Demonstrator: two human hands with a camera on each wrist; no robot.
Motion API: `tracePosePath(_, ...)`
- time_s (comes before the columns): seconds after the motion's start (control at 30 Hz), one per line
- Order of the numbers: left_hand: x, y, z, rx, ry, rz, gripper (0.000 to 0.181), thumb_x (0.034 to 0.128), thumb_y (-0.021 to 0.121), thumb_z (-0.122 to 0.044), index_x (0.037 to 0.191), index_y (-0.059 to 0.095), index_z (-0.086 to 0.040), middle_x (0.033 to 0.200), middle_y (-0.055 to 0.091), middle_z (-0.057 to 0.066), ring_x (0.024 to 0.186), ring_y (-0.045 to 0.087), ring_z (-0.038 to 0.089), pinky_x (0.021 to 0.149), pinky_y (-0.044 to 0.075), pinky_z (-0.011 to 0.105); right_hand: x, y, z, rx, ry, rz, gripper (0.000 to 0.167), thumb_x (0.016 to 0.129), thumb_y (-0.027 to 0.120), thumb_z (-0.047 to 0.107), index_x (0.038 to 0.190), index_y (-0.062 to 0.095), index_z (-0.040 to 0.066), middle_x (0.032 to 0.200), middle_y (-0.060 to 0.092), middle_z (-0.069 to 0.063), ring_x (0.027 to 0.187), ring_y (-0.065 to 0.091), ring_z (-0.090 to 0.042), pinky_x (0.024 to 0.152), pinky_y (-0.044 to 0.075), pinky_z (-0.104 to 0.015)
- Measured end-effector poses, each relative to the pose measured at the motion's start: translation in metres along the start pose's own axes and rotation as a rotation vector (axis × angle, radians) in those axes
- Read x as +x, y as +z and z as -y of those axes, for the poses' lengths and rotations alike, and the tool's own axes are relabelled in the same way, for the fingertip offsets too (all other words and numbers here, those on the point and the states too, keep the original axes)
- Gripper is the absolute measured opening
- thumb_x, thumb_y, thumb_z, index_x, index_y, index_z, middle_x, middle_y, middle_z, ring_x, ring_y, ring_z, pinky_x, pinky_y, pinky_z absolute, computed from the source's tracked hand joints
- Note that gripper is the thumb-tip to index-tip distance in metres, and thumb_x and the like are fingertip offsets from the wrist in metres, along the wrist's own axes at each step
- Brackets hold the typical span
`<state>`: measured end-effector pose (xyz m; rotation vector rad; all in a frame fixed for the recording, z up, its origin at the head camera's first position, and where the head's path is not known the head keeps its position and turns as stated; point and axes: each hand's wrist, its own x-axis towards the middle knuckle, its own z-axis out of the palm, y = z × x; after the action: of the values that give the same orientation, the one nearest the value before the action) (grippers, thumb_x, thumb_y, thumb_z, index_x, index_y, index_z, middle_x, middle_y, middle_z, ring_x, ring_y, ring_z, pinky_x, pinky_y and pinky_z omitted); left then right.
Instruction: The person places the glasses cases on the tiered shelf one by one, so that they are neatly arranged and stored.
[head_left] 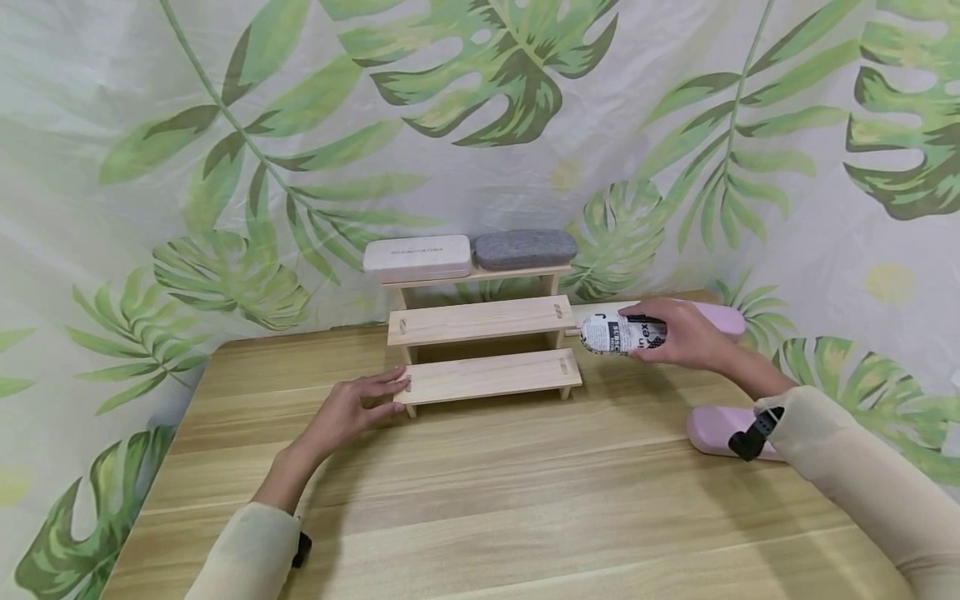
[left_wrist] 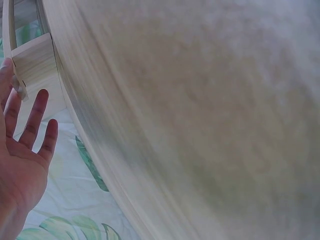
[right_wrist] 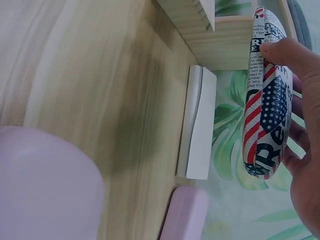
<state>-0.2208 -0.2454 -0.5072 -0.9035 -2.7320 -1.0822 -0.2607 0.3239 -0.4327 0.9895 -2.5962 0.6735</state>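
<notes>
R hand (head_left: 678, 335) grips patterned case (head_left: 602, 333) by rack (head_left: 480, 322); L hand (head_left: 358, 407), unclenched, touches bottom tier (head_left: 487, 379); 2 cases (head_left: 417, 257) sit atop, 3 others (head_left: 723, 318) seemingly left on tbl (head_left: 420, 500).

Pale, creased sheeting (head_left: 480, 187) hangs along the far side, continuing left and right; printed with split green leaves (head_left: 517, 87), long fronds (head_left: 258, 150), faint yellow dots (head_left: 888, 283). Slight sheen, far left. Wood-grain table (head_left: 480, 500), light brown, streaks running left to right, far edge close against sheeting. Light diffuse; soft shadows (head_left: 723, 508) near right.
</notes>
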Motion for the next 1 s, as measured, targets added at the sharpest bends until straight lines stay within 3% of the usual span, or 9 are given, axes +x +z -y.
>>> tracePosePath(0.37, 0.001, 0.000, 0.000, 0.008, 0.010, -0.004, 0.041, 0.0935, 0.083, -0.015, 0.134, 0.074, -0.010, 0.149, 0.062, 0.007, 0.133, 0.061, 0.037, 0.102, 0.055, 0.056, 0.013, -0.009, 0.010, 0.009, 0.015, 0.013, 0.063, 0.074, 0.095, 0.020, 0.132, 0.074, 0.008, 0.120, 0.077, -0.015, 0.100, 0.072, -0.030, 0.075, 0.056, -0.044)
tracePosePath(1.0, 0.001, 0.000, 0.000, 0.004, 0.004, -0.001, 0.043, 0.0921, 0.084, -0.016, 0.133, 0.074, -0.012, 0.150, 0.061, 0.006, 0.135, 0.061, 0.034, 0.105, 0.053, 0.052, 0.038, -0.014, 0.029, 0.036, -0.053, 0.002, 0.062, 0.074, 0.094, 0.023, 0.131, 0.074, 0.011, 0.120, 0.077, -0.010, 0.102, 0.070, -0.027, 0.076, 0.055, -0.041)
